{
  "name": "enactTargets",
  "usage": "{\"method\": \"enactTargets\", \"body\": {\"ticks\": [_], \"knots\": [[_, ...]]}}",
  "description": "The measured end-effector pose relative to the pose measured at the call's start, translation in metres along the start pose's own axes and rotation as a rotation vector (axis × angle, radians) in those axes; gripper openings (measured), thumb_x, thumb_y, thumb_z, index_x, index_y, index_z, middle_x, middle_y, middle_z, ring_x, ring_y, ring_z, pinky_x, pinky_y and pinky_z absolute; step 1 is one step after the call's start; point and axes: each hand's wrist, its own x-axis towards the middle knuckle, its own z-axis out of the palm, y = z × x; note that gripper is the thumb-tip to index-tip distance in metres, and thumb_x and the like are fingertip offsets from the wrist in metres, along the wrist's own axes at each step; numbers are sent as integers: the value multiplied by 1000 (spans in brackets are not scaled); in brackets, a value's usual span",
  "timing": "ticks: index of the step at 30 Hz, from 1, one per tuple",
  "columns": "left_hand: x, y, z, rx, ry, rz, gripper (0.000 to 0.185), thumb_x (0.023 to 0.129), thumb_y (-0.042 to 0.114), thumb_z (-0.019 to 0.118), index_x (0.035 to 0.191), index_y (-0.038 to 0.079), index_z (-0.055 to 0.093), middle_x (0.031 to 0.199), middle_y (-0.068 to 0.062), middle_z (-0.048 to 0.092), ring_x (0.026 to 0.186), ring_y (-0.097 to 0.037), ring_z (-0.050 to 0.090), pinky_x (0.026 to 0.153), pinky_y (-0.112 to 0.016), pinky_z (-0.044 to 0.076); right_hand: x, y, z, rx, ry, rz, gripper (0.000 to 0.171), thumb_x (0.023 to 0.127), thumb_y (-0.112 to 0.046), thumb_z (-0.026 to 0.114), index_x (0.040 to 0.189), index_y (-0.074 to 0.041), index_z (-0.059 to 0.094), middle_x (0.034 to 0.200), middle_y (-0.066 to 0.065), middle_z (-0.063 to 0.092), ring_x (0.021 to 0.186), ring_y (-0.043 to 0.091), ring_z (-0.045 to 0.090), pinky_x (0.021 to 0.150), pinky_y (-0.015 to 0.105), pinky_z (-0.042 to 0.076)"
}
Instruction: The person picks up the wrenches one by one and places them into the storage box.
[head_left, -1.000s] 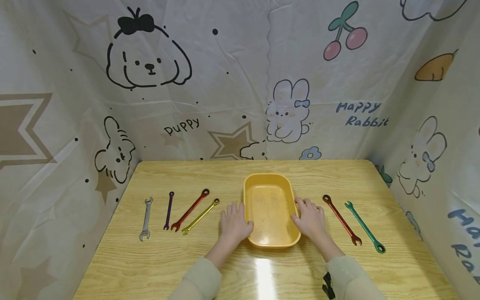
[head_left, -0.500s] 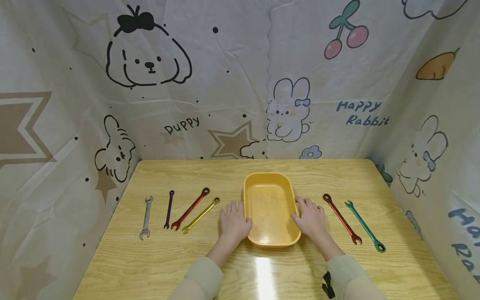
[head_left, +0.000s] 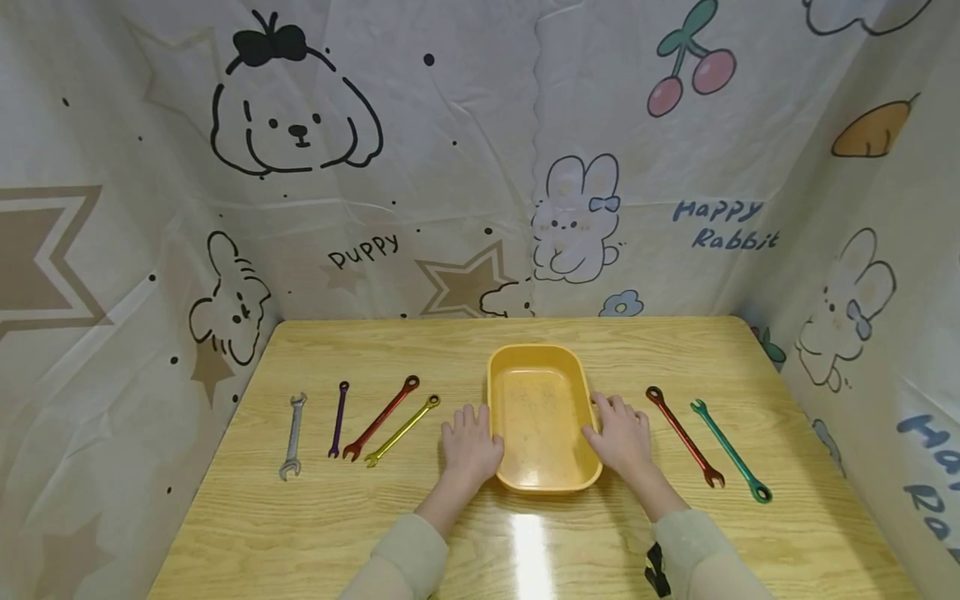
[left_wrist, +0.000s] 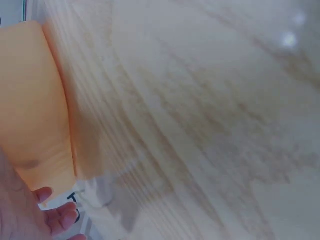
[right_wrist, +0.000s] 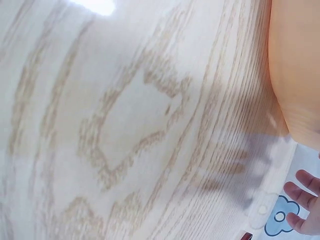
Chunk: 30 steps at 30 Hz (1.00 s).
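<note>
The deep yellow rectangular tray (head_left: 540, 425) sits flat near the middle of the wood-grain table (head_left: 315, 533), its long sides running from twelve to six o'clock. Around it, the left hand (head_left: 471, 446) lies at eight to nine o'clock and the right hand (head_left: 622, 437) at three to four. Both are palm down, fingers loosely extended and spread along the outer walls, each thumb reaching over the rim; neither is clenched. How firmly the thumbs press cannot be told. Forearms come in from seven and five o'clock, wrists bare beyond pale sleeves (head_left: 408, 554) that the bottom edge cuts off. A small black object at the right cuff, toward five o'clock, is partly covered and hard to identify.

The wrist views crop the tray to a blurred wall and catch only parts of the hands, at seven to eight o'clock on the left and four on the right.

Toward nine o'clock lie, from near to far, a yellow combination wrench (head_left: 402, 431), a large red combination wrench (head_left: 381, 418), a purple wrench (head_left: 338, 419) and a silver double-ended wrench (head_left: 292, 436). Near three o'clock is another red combination wrench (head_left: 686, 437), with a green one (head_left: 731, 452) beyond.
</note>
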Motion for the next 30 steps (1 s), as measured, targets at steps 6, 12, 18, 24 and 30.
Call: {"method": "enactTargets", "body": {"ticks": [6, 12, 18, 24, 30], "knots": [[1, 2, -2, 6, -30, -6, 33, 85, 30, 47, 109, 8, 43, 96, -11, 42, 91, -27, 41, 77, -45, 35, 0, 0, -1, -12, 7, -4, 51, 83, -32, 57, 128, -12, 45, 119, 19, 49, 108, 39, 47, 92, 60, 26], [1, 2, -2, 6, -33, -13, 29, 85, 29, 47, 105, 8, 42, 92, -10, 41, 87, -26, 41, 75, -44, 35, 1, -1, -2, -30, 15, -14, 51, 83, -33, 58, 127, -12, 45, 117, 19, 50, 107, 39, 48, 91, 60, 27], [2, 3, -1, -6, -41, -23, 30, 86, 29, 47, 106, 8, 41, 94, -11, 42, 89, -27, 41, 76, -45, 36, 0, -2, -5, -29, 41, -22, 49, 84, -34, 57, 126, -11, 46, 116, 19, 52, 106, 39, 49, 91, 59, 28], [2, 3, -1, -11, -39, -29, 31, 86, 28, 47, 108, 8, 41, 96, -11, 43, 90, -27, 42, 76, -44, 35, -2, -4, -5, -20, 96, -53, 45, 86, -34, 56, 123, -9, 49, 114, 18, 53, 105, 38, 50, 90, 57, 31], [2, 4, -3, -12, -52, -26, 31, 87, 28, 47, 109, 7, 39, 97, -11, 43, 90, -27, 41, 75, -43, 35, -2, -3, -4, 10, 156, -104, 36, 90, -28, 52, 119, -7, 51, 112, 17, 54, 104, 35, 50, 89, 55, 33]]}}
